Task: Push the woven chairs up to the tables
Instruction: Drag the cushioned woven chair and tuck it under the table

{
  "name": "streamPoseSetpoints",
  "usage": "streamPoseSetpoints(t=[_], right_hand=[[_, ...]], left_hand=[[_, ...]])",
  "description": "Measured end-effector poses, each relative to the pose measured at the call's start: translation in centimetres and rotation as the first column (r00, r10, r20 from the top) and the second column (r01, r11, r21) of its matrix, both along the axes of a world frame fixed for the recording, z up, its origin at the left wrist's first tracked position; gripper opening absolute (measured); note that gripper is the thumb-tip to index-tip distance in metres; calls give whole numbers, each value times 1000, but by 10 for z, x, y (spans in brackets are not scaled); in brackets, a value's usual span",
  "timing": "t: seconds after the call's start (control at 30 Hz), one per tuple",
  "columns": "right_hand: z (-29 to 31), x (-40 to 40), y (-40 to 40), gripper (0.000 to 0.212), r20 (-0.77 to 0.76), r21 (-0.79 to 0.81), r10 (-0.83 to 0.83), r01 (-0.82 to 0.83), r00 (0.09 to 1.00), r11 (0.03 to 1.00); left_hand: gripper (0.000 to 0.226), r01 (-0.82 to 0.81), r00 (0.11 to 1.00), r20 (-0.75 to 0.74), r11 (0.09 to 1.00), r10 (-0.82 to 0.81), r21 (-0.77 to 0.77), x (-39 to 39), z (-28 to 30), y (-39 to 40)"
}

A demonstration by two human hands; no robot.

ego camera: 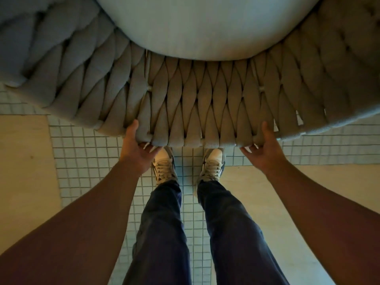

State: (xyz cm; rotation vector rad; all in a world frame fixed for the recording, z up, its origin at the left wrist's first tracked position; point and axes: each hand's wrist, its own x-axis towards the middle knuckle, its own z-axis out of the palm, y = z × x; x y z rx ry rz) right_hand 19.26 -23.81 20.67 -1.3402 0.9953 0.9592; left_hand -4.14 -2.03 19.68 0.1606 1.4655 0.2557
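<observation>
A woven chair (195, 99) fills the top half of the head view, its curved backrest made of thick grey-beige braided straps. A pale round seat cushion (205, 27) lies inside it. My left hand (137, 149) grips the top rim of the backrest at left of centre, thumb on the weave and fingers curled under. My right hand (261, 149) holds the same rim to the right in the same way. No table is in view.
I stand close behind the chair; my legs in dark jeans and grey-white trainers (164, 165) are on a strip of small white square tiles (86, 153). Smooth beige floor (24, 161) lies to both sides.
</observation>
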Motion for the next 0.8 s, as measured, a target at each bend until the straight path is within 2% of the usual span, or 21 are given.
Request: streamPoseSetpoints(t=[0.2, 0.33, 0.4, 0.57, 0.8], right_hand=[[104, -8, -11, 66, -37, -54, 35, -37, 999, 998], [169, -13, -6, 56, -54, -106, 29, -35, 998, 994], [200, -17, -2, 58, -71, -149, 23, -33, 997, 988], [248, -26, 3, 62, -48, -174, -14, 5, 999, 985], [291, -32, 5, 68, 9, -274, -39, 40, 999, 961]], left_hand=[[64, 39, 994, -100, 997, -45, -61, -7, 109, -11], [62, 73, 986, -148, 996, -80, -51, -7, 175, -15], [63, 99, 974, -200, 994, -107, -49, -5, 205, -17], [64, 102, 943, -314, 994, -107, -34, -3, 259, -9], [64, 132, 901, -417, 991, -125, -12, -2, 301, -8]])
